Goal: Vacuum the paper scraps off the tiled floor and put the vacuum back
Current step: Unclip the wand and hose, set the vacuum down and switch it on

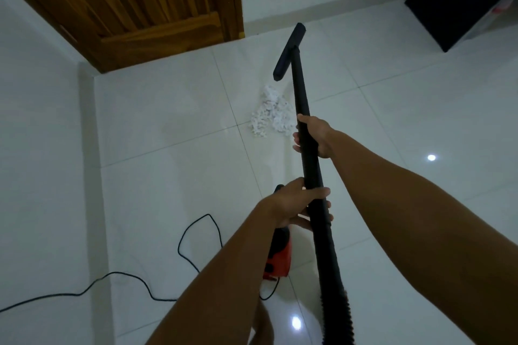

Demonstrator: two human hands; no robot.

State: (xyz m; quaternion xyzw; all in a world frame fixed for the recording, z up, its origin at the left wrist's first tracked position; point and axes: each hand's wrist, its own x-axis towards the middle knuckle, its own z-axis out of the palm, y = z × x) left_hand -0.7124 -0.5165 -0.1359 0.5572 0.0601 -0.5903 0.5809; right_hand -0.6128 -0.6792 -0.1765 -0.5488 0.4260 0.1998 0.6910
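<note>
Trailing across the tiled floor [157,109] at the left, the black cord [196,232] should stay clear of the feet. The red vacuum body [277,258] is half hidden under the left hand [291,207], which grips the black wand [301,98] low; the right hand [315,138] is wrapped around it higher up. The paper scraps [270,113] lie heaped just left of the wand, so I judge the floor head [288,52], beyond them, should draw back slowly. Whether it touches the floor is unclear.
</note>
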